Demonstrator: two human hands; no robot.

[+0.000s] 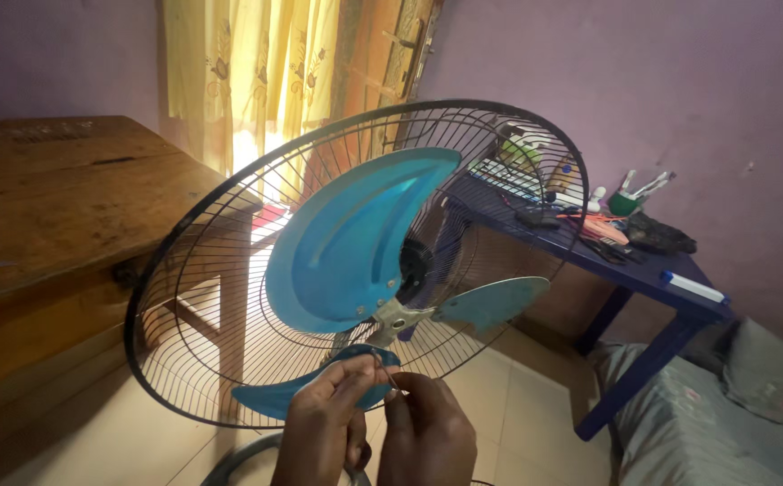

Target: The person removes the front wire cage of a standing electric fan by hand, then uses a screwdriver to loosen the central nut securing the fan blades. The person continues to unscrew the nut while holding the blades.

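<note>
Fingers [366,373] of both hands pinch something small beside the blue fan blade [355,238].

- I count one round black wire fan guard [195,297].
- Three curved blue plastic fan blades [346,243] sit inside it.
- Two bare hands, my left hand [321,432] and right hand [427,439].
- Two tables: one brown wooden table [49,207], one dark blue table [652,274].
- One yellow patterned curtain [247,63].

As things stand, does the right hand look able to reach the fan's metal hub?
Probably yes: the right hand is at the lowest blue blade, just below the hub, on the open side of the wire guard, nothing between.
</note>
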